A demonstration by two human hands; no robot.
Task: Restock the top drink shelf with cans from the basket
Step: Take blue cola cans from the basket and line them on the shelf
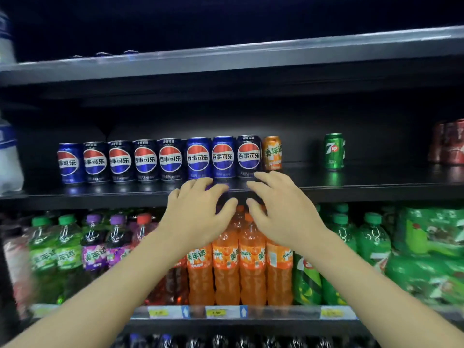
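Cans (160,160) on dark shelf (351,183), left hand (200,212), right hand (278,209) spread, empty.

Dark metal store shelving (376,189) with a black back panel (326,116), dim overhead.

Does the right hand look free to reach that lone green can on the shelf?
Probably yes. The right hand is open, holds nothing, and hovers at the shelf edge. The green can stands alone to its right, with bare shelf in front and beside it; the orange can is well clear.
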